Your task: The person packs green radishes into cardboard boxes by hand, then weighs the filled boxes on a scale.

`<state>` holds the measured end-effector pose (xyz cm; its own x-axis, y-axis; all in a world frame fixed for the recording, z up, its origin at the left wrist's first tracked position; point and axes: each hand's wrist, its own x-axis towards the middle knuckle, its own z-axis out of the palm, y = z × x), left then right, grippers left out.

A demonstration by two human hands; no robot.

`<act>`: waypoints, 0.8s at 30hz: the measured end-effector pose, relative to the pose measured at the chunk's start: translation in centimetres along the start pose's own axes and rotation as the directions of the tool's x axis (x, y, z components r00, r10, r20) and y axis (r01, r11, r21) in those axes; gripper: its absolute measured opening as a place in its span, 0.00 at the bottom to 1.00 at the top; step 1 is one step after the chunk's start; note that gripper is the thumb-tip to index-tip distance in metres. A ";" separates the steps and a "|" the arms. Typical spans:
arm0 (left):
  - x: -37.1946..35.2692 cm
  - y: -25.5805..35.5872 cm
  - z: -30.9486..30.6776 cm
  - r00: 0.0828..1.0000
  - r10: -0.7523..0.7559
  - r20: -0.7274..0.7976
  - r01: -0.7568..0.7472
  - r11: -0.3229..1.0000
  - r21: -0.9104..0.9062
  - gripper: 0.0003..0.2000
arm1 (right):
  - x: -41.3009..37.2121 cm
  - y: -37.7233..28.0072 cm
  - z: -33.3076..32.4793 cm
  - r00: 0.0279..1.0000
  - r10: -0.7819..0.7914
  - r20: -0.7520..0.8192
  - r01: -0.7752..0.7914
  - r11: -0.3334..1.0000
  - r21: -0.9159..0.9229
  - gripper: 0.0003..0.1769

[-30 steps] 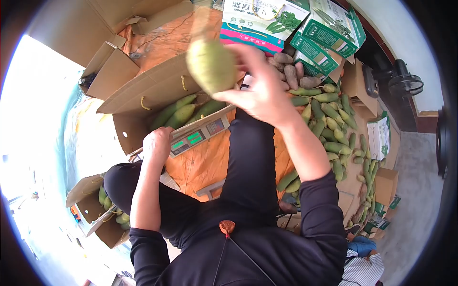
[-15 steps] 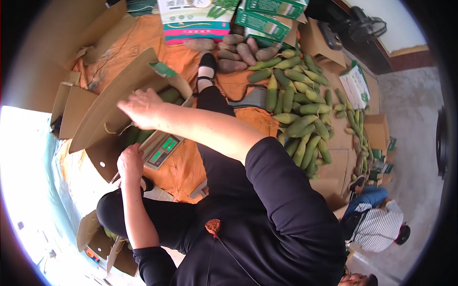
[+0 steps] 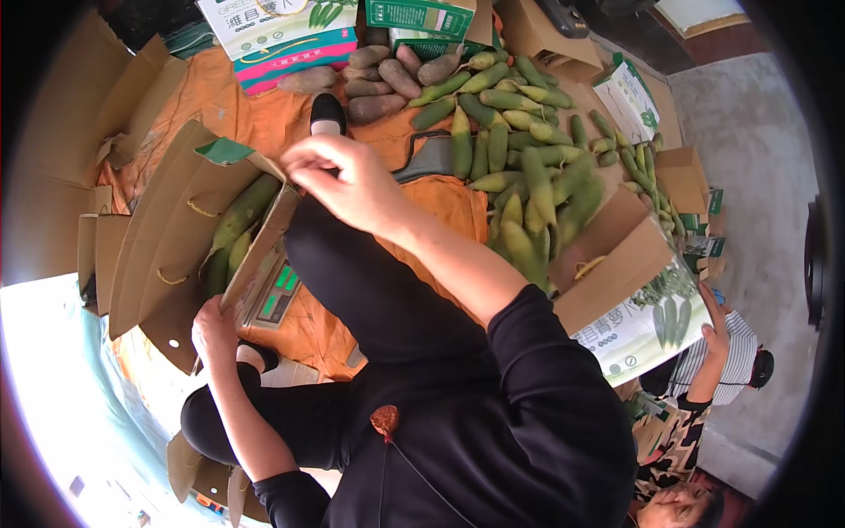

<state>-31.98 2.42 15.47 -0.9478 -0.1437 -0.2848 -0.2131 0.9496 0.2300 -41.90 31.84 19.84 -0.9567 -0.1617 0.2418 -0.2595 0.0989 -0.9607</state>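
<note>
An open cardboard box [image 3: 145, 255] with yellow cord handles stands at the left, with green radishes [image 3: 242, 216] inside it. Below its near side, a scale with a lit green display [image 3: 277, 293] shows. My left hand [image 3: 214, 334] is closed on the near corner of the box's rim. At the far right corner, my right hand [image 3: 348, 180] has loosely bent fingers, thumb apart from them, nothing visible in its grasp. Its slightly blurred fingertips are right at the rim, beside a green-printed flap [image 3: 224, 151].
At the right, another person's hand [image 3: 717, 326] holds a tilted printed box [image 3: 647, 326], radishes tumbling from it onto the radish pile [image 3: 519, 114]. Reddish-brown roots [image 3: 400, 77] lie at the back before printed cartons [image 3: 295, 57]. Another person in stripes [image 3: 739, 352] is farther right.
My right hand has moved from above the box's inside to its right-hand corner. A co-worker's tilted box has appeared at the right, with radishes falling onto the pile. The view has shifted.
</note>
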 end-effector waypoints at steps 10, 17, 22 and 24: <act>0.0 0.0 0.1 1.000 0.010 -0.021 -0.010 1.000 0.000 0.11 | -13.1 15.4 -10.4 0.811 0.543 -0.219 -0.413 0.267 -0.871 0.22; 0.2 -1.0 0.9 0.998 0.032 -0.045 -0.035 0.998 -0.054 0.11 | -17.4 17.5 -12.9 0.763 0.603 -0.233 -0.470 0.270 -0.840 0.20; 0.0 -0.2 0.3 0.998 0.034 -0.056 -0.035 0.999 -0.016 0.10 | -18.6 22.3 -13.9 0.706 0.647 -0.289 -0.629 0.384 -0.676 0.21; -0.2 0.5 -0.1 0.999 -0.017 -0.033 0.016 0.999 -0.036 0.10 | -18.6 23.2 -13.9 0.683 0.666 -0.300 -0.640 0.349 -0.684 0.21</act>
<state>-31.91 2.95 15.72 -0.9514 -0.1687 -0.2577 -0.2361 0.9367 0.2584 -31.96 50.77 -5.04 -0.8658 0.2500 -0.4335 0.4323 0.8100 -0.3962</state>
